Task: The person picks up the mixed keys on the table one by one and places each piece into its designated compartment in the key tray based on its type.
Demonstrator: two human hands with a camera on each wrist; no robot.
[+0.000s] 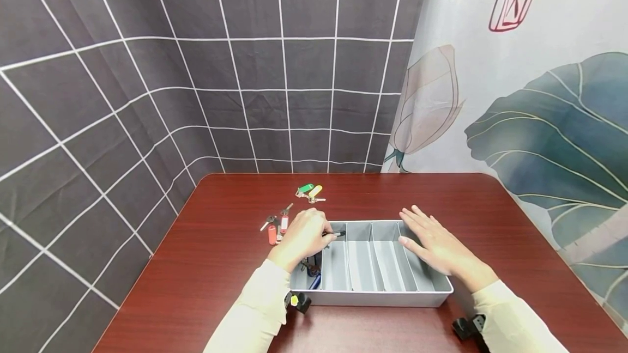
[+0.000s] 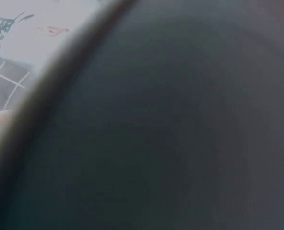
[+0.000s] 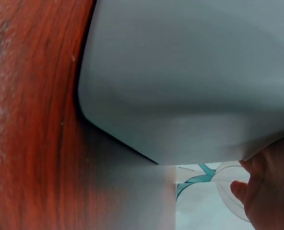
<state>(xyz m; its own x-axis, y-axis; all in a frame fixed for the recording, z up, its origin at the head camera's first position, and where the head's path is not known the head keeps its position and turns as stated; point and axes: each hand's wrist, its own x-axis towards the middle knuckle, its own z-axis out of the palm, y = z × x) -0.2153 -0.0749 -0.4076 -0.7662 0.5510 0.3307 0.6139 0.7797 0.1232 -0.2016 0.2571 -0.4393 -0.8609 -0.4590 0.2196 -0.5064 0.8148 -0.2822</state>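
A grey tray point(image 1: 378, 299) with several long compartments stands on the table. Over its back left part, my left hand point(image 1: 304, 233) pinches a small slim black thing point(image 1: 337, 233) between thumb and fingers; its kind cannot be made out. In the leftmost compartment, partly hidden by that hand, lie dark and blue items point(image 1: 314, 281) and some metal. My right hand point(image 1: 434, 241) rests at the tray's right wall with its fingers stretched out. The right wrist view shows the tray's outer side point(image 3: 180, 72) close up and part of that hand point(image 3: 271, 187). A blurred grey surface fills most of the left wrist view.
Left of the tray lie keys with a red tag point(image 1: 272, 235) and a red-edged white tag point(image 1: 284, 224). Behind them are keys with a green tag point(image 1: 306, 187) and a yellow tag point(image 1: 315, 191). A dark grid curtain point(image 1: 304, 64) hangs behind the brown table point(image 1: 196, 287).
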